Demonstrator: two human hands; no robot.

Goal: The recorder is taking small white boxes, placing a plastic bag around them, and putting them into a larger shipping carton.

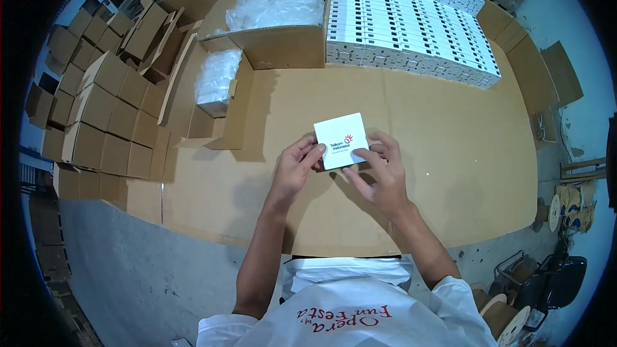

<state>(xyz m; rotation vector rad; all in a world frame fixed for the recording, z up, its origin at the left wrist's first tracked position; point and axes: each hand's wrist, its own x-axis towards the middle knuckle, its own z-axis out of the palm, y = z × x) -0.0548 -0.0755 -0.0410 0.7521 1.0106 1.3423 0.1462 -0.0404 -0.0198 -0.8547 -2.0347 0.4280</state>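
Note:
Between my two hands, above the cardboard-covered table, is a small square white box (pixel 337 135) with red and dark print on its upper face. My left hand (pixel 299 162) grips its left edge, thumb on top and fingers curled underneath. At the box's lower right corner is my right hand (pixel 380 173), fingers bent around the edge with the thumb under the near side. The underside of the box and some fingertips are hidden.
Long rows of stacked white boxes (pixel 411 32) stand at the back right. An open carton (pixel 283 45) holds clear plastic wrap (pixel 276 8). Another open carton (pixel 238 109) contains a wrapped bundle (pixel 217 80). Brown cartons (pixel 106 115) are piled at the left. A black chair (pixel 553 286) stands right.

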